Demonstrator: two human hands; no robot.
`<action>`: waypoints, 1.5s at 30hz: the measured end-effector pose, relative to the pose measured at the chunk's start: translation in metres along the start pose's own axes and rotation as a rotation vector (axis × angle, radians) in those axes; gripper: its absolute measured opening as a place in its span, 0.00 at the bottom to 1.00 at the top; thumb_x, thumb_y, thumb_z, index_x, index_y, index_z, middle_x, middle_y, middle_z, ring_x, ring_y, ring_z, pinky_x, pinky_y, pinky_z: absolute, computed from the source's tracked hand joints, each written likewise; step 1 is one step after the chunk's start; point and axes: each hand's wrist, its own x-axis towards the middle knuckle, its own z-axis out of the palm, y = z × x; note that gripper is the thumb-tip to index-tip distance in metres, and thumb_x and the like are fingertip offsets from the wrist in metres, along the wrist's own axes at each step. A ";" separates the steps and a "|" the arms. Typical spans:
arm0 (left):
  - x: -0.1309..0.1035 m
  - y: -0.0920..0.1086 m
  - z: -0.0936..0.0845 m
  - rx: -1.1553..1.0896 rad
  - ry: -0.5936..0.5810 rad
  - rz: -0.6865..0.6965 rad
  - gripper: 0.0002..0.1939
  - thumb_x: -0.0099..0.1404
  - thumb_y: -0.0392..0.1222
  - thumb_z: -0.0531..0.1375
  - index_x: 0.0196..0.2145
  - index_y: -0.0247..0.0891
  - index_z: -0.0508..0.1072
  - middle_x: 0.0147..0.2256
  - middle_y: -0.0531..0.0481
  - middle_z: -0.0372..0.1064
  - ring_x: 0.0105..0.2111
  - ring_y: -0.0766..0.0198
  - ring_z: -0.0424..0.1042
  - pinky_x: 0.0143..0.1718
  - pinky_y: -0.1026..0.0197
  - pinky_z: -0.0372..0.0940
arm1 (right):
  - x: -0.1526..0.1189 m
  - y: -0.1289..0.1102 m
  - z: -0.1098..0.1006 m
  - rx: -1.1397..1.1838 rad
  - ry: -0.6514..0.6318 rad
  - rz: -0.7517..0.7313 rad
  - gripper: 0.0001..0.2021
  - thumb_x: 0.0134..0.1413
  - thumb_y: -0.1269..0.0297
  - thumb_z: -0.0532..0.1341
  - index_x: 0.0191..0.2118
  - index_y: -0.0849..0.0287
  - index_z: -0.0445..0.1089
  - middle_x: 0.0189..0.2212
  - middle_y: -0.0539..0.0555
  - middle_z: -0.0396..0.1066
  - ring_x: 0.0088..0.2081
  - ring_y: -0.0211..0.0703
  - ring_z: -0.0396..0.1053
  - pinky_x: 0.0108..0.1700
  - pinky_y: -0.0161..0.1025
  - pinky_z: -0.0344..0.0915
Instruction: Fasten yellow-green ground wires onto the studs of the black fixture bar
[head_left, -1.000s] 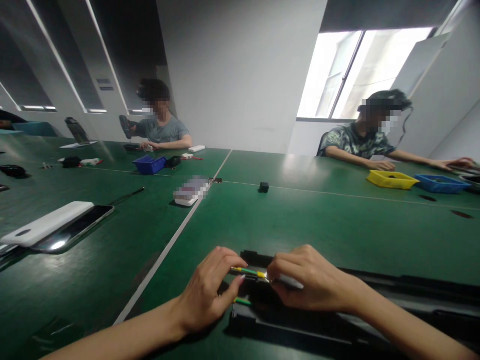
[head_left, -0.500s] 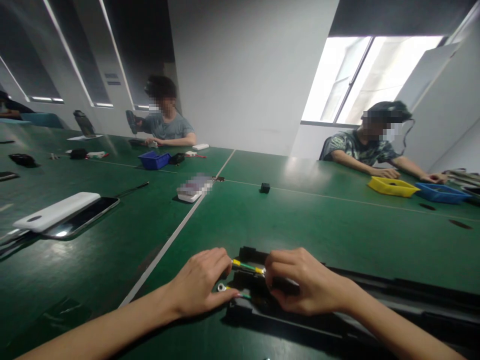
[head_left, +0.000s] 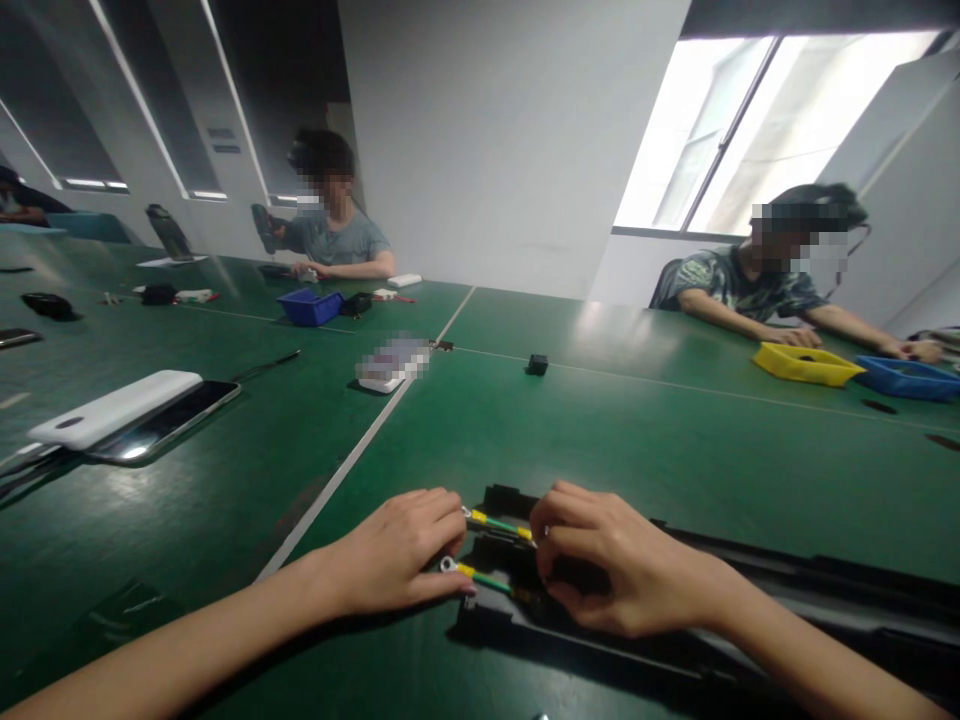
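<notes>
Two short green-and-yellow wires with metal ring terminals lie across the left end of a long black channel-shaped frame (head_left: 517,632). My right hand (head_left: 611,560) is closed at the right end of the far wire (head_left: 499,525); its fingertips are partly hidden. My left hand (head_left: 405,550) has its thumb apart from its curled fingers. Its fingertips are beside the far wire's left terminal, and its thumb reaches along the near wire (head_left: 487,580). The near wire's ring terminal shows between thumb and fingers. The near wire's right end is hard to make out in shadow.
A small black cube (head_left: 537,365) stands on the green table (head_left: 435,430). A white power bank (head_left: 116,405) and a phone (head_left: 169,425) lie left. Two people sit across, near a blue bin (head_left: 309,308), a yellow tray (head_left: 806,365) and a blue tray (head_left: 907,379).
My left thumb and fingers have drawn back slightly from the wires, leaving both left terminals more exposed. My right hand stays at the far wire's right end. The view has tilted slightly down.
</notes>
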 end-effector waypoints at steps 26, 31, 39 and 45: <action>0.001 0.005 -0.005 -0.576 -0.061 -0.311 0.04 0.66 0.39 0.57 0.35 0.37 0.63 0.23 0.60 0.57 0.22 0.69 0.56 0.23 0.68 0.51 | 0.002 0.001 -0.001 -0.026 0.000 -0.011 0.07 0.46 0.73 0.61 0.34 0.59 0.71 0.38 0.53 0.66 0.37 0.41 0.63 0.35 0.36 0.58; 0.002 0.010 -0.002 -0.689 -0.046 -0.369 0.04 0.66 0.39 0.56 0.36 0.37 0.63 0.24 0.60 0.57 0.24 0.69 0.57 0.24 0.68 0.52 | 0.002 -0.001 -0.002 -0.006 -0.025 0.007 0.07 0.46 0.72 0.62 0.34 0.58 0.72 0.39 0.53 0.66 0.38 0.41 0.64 0.37 0.37 0.58; 0.002 0.013 0.004 -0.747 -0.013 -0.433 0.06 0.64 0.40 0.58 0.36 0.37 0.64 0.24 0.60 0.57 0.24 0.68 0.57 0.25 0.68 0.52 | 0.003 0.002 -0.004 0.046 -0.060 0.005 0.07 0.48 0.70 0.64 0.36 0.56 0.75 0.42 0.54 0.65 0.42 0.43 0.64 0.42 0.40 0.61; -0.001 0.013 0.007 -0.760 -0.028 -0.445 0.06 0.64 0.39 0.59 0.37 0.38 0.64 0.24 0.60 0.55 0.25 0.68 0.56 0.26 0.68 0.52 | 0.003 0.004 -0.006 0.036 -0.077 0.030 0.06 0.48 0.70 0.65 0.34 0.57 0.76 0.42 0.54 0.66 0.42 0.44 0.64 0.43 0.41 0.62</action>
